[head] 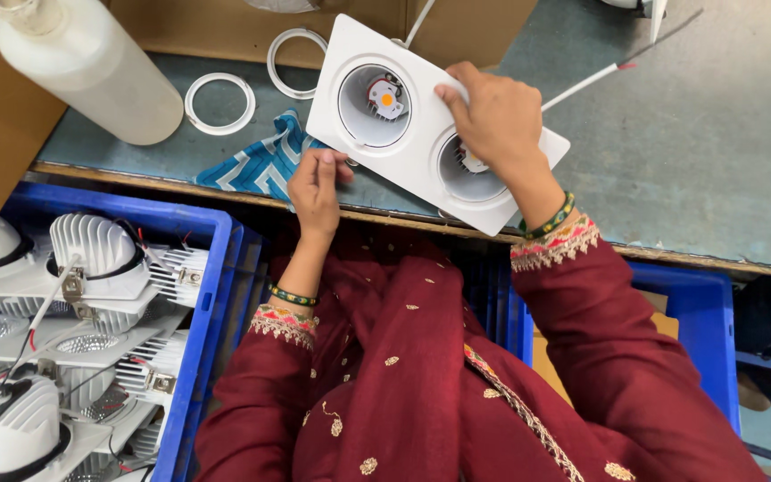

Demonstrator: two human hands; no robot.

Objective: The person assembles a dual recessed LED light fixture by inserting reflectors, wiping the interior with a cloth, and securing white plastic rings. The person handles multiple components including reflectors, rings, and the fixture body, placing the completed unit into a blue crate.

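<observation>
I hold the white twin downlight frame (426,125) in my left hand (316,189) and right hand (490,116), both clamped on. It faces up, slanting across the table's (689,152) front edge.

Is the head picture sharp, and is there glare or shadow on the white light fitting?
Head view: lighting soft and even; white double light fitting sharp, no strong glare; its round recesses shaded inside; right hand and left hand crisp; plastic bottle slightly soft at the frame edge.

The double lamp housing (421,134) is white, with an orange dot in 1 of its 2 round wells. The cloth (256,165) beneath shows blue and white zigzags. Sleeves (582,303) are maroon with gold motifs; both crates (207,295) are blue, 2 rings (219,103) white.
</observation>
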